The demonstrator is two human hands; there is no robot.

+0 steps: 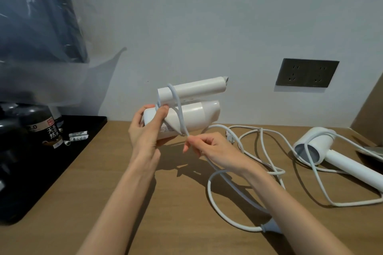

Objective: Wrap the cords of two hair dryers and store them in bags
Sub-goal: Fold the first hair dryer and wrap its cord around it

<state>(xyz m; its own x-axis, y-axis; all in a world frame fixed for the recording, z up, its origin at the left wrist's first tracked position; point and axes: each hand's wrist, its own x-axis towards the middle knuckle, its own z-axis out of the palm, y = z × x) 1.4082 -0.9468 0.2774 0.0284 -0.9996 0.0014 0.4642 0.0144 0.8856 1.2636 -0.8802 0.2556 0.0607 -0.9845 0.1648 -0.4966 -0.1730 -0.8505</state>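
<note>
Though loose, 2 cords (209, 192) (316, 174) w/ 2 dryers (192, 114) (323, 147)

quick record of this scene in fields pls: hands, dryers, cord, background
left hand: grips the folded hair dryer above the table
right hand: pinches the cord just under that dryer
cord: partly looped round the folded hair dryer, rest loose on the table
second hair dryer: lies on the table at right, unwrapped
background: wall socket, black tray at left

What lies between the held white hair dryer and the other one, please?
Loose loops of white cord on the brown wooden table, in the head view.
</note>
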